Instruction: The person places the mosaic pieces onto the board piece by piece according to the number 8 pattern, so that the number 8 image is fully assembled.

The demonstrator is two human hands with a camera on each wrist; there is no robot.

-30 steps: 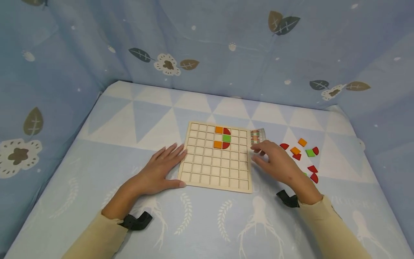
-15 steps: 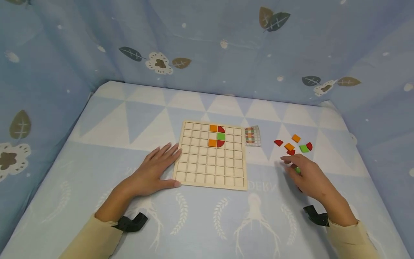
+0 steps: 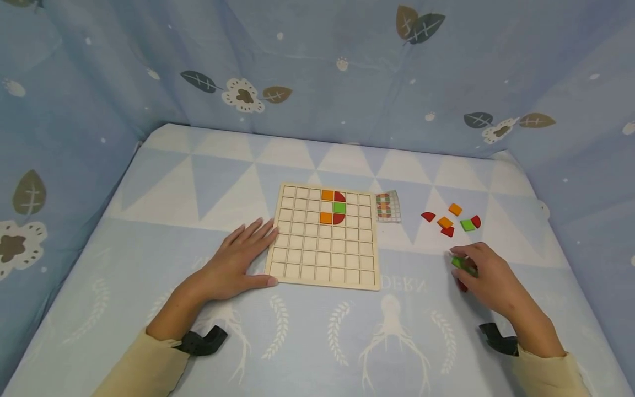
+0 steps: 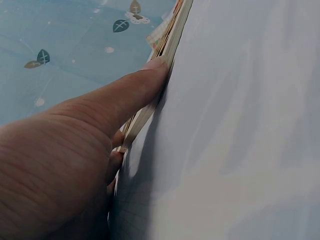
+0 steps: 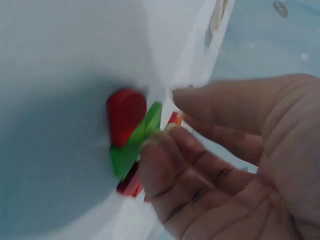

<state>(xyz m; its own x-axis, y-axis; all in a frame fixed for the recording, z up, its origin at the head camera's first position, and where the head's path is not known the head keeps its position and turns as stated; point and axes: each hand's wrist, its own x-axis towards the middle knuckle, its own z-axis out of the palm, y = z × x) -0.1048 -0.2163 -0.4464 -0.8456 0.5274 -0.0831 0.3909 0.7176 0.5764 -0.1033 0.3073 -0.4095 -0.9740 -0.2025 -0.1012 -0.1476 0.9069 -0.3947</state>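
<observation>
My left hand (image 3: 241, 259) lies spread at the left edge of a square wooden grid board (image 3: 302, 257), fingertips on its side and thumb at its near corner. In the left wrist view, the thumb presses the board's rim (image 4: 172, 50). My right hand (image 3: 488, 281) hovers at the right over loose tiles, fingers bent and thumb apart from the fingertips. A green tile (image 5: 131, 147) stands tilted right at those fingertips, against a red rounded tile (image 5: 124, 117). Orange tiles (image 3: 326, 218), red quarter-round tiles (image 3: 339, 219) and a green square tile (image 3: 339, 208) sit in the board's upper cells.
A small pattern card (image 3: 388, 207) lies against the board's right side. Beyond my right hand are scattered orange tiles (image 3: 455, 209), red tiles (image 3: 428, 217) and a green tile (image 3: 467, 225). A patterned cloth covers the table (image 3: 317, 342); blue curtains (image 3: 317, 71) hang around it.
My right hand has moved away from the board's right edge to the loose tiles, uncovering the card. My left hand stays on the board, whose tiles look the same.
</observation>
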